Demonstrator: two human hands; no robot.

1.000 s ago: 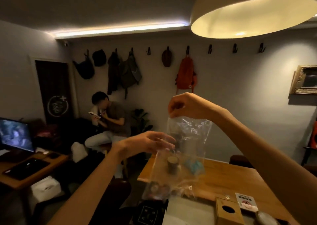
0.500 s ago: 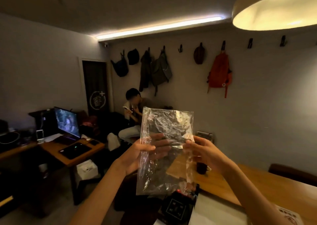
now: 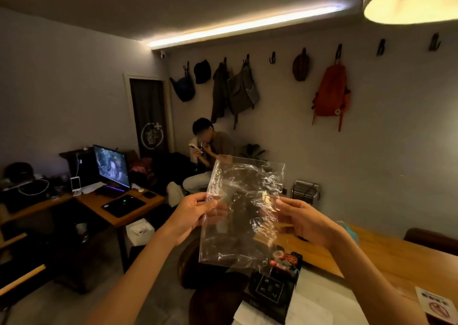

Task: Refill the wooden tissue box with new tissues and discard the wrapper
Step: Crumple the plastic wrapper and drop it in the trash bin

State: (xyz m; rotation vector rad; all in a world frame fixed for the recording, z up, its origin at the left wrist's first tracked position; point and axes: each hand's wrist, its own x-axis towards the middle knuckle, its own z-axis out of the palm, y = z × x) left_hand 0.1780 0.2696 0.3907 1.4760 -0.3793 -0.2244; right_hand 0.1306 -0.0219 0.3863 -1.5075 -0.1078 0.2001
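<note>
A clear, crinkled plastic wrapper (image 3: 241, 215) hangs flat and upright in front of me, empty. My left hand (image 3: 192, 214) pinches its left edge and my right hand (image 3: 303, 221) pinches its right edge, stretching it between them at chest height above the near corner of the wooden table (image 3: 386, 260). The wooden tissue box is out of view.
A black boxed item (image 3: 271, 290) and a white sheet (image 3: 309, 307) lie on the table below the wrapper; a printed card (image 3: 435, 305) lies at the right. A person sits by the far wall. A desk with a monitor (image 3: 112, 166) stands at left. A lamp hangs overhead.
My view has swung left, taking the tissue box out of frame. My right hand came down from the wrapper's top to its right edge; both hands now spread it flat.
</note>
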